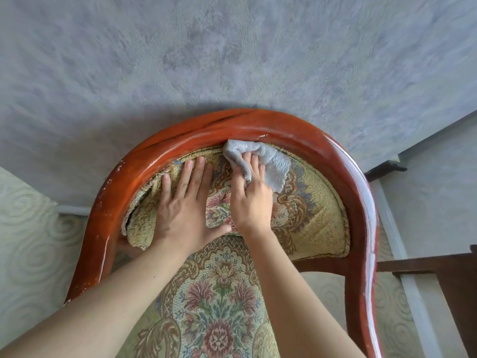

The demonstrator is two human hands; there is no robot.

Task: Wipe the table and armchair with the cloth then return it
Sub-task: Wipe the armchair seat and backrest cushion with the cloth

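Grey terry cloth [268, 161] lies bunched against the armchair [258, 125] backrest, just below the red wooden top rail. Your right hand [251, 200] grips it with curled fingers. Your left hand [184, 205] presses flat on the floral upholstery, fingers straight and spread.

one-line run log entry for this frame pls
phase: wiping armchair backrest | right hand: presses cloth under wooden top rail | left hand: flat on upholstery, bracing | table: not in view
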